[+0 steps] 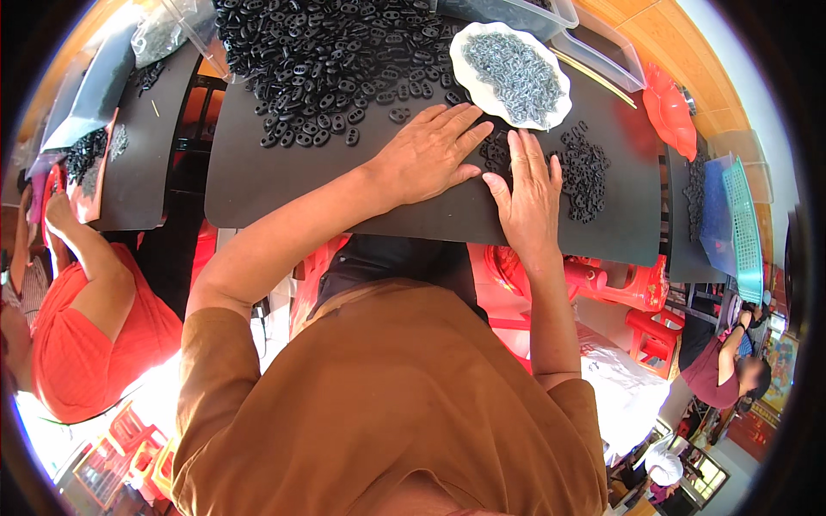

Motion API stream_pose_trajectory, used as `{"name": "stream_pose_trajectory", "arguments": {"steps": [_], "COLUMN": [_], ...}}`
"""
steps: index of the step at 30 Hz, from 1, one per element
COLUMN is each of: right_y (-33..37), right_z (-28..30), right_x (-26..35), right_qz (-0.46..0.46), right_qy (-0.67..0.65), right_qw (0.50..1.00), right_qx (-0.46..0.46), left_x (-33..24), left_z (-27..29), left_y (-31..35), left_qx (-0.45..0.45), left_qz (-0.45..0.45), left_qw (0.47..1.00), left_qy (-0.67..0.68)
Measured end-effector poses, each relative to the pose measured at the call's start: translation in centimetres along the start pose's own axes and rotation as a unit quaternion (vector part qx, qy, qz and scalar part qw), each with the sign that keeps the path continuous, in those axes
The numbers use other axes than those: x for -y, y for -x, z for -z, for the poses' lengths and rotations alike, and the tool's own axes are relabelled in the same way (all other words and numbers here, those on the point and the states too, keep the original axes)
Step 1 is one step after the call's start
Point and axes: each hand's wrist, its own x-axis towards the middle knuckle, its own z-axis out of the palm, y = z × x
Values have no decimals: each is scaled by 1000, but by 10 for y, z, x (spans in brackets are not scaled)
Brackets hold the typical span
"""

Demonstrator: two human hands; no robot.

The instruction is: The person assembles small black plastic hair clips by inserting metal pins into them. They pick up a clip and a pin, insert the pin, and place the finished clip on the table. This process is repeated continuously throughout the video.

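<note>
My left hand (433, 155) lies flat on the dark table (284, 185), fingers stretched toward a white scalloped dish (459, 70). Full of small, shiny grey pieces (514, 79), perhaps springs, the dish sits just beyond both hands. My right hand (531, 193) also rests flat, fingers apart, beside a group of small black pieces (587, 179). A few more black pieces (494, 153) show between the two hands. A large heap of black oval pieces with two holes (323, 64) spreads past my left hand. Neither hand grips anything.
Behind the dish stand clear plastic bins (516, 13) and thin sticks (602, 82). A red leaf-shaped tray (668, 112) lies at the right, with a turquoise basket (742, 219) farther off. At the left, a person in red (112, 327) sits by another table.
</note>
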Motion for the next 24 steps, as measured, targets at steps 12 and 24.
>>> {"name": "stream_pose_trajectory", "arguments": {"steps": [12,24], "right_y": [-14,-17], "right_z": [-14,-6], "right_x": [-6,-3], "right_qz": [-5,56], "right_qy": [32,-19], "right_qw": [999,998], "right_qx": [-15,19], "left_x": [-1,3], "left_z": [-11,-7], "left_y": [-24,-17], "left_qx": [-6,-19], "left_qz": [-7,-5], "left_qw": [999,1000], "left_qy": [-44,17]}}
